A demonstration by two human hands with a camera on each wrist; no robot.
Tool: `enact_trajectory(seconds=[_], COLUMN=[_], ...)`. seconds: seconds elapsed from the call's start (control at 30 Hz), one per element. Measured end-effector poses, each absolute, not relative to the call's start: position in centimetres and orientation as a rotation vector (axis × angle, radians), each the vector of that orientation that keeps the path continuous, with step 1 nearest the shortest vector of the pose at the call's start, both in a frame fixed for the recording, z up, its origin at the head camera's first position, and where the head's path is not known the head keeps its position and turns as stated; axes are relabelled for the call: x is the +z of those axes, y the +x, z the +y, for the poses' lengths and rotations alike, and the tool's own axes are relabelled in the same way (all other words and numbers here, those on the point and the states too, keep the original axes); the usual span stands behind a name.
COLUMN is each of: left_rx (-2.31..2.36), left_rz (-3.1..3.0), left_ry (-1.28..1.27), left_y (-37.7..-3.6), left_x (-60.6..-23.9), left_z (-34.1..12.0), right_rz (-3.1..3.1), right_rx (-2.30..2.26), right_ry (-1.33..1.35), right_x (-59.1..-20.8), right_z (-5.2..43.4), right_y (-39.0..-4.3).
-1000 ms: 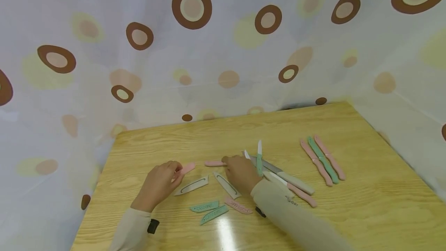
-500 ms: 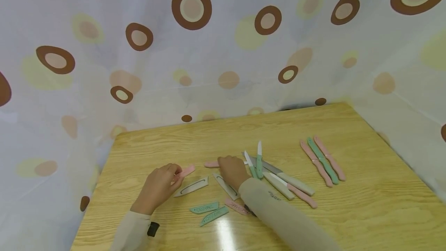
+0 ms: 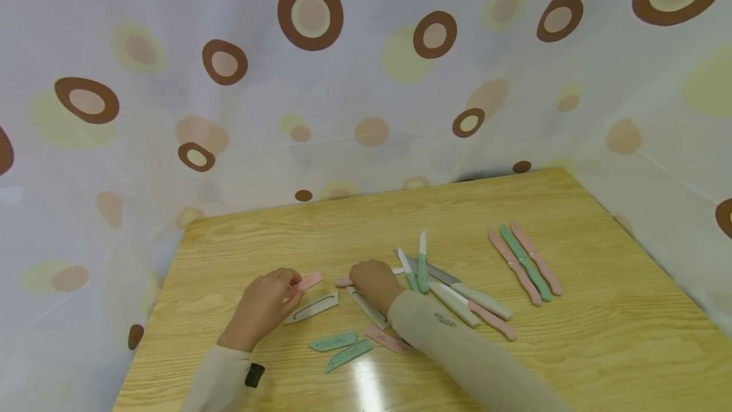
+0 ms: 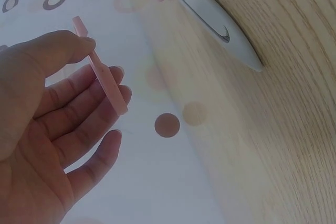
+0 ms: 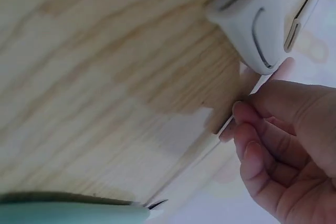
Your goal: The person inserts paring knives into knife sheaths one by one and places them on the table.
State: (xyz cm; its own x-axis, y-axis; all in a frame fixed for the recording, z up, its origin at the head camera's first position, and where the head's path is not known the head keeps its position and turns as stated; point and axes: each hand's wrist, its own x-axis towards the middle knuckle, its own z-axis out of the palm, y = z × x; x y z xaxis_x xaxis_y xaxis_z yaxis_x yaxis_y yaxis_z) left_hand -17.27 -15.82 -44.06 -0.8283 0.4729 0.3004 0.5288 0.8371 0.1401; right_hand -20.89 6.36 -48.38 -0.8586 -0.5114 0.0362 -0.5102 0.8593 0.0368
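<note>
My left hand point(image 3: 288, 289) pinches a pink blade sheath point(image 3: 307, 281) between thumb and fingers; the left wrist view shows the sheath point(image 4: 103, 72) edge-on against the fingers. A little to the right, my right hand point(image 3: 359, 277) grips a pink-handled knife point(image 3: 343, 281) on the wooden table point(image 3: 572, 336). The handle's end pokes out left of the fist and a bit of white blade shows on the right. In the right wrist view the curled fingers point(image 5: 262, 129) lie beside a grey sheath point(image 5: 268, 24).
Two grey sheaths point(image 3: 313, 307) point(image 3: 367, 308) lie between the hands, with two teal sheaths point(image 3: 342, 347) and a pink sheath point(image 3: 387, 339) nearer me. Several bare knives point(image 3: 457, 291) are piled right of my right hand. Three sheathed knives point(image 3: 526, 262) lie further right. A spotted curtain point(image 3: 366, 81) surrounds the table.
My right hand has drawn the pink-handled knife leftward, closer to my left hand. The left hand keeps hold of the pink sheath and has barely moved.
</note>
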Motion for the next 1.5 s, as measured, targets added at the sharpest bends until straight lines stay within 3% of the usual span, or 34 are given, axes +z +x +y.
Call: enact_trajectory(seconds=[0.43,0.87,1.5], left_rx=[-0.328,-0.505,-0.528], left_rz=[-2.754,-2.75,-2.562], left_ry=[-0.779,-0.897,-1.087], left_y=[-17.5,-17.8,-18.1], left_x=[-44.2,-44.0,-43.8], left_z=[-15.7,-14.7,-13.4], right_rz=[-2.7,-2.005,-1.796], right_rx=[-0.24,0.196,0.415], right_ry=[1.029,1.243,1.46], right_x=[-47.6,-47.4,-47.0], right_z=[9.1,14.8,13.8], right_y=[-18.9,-15.7,-12.7])
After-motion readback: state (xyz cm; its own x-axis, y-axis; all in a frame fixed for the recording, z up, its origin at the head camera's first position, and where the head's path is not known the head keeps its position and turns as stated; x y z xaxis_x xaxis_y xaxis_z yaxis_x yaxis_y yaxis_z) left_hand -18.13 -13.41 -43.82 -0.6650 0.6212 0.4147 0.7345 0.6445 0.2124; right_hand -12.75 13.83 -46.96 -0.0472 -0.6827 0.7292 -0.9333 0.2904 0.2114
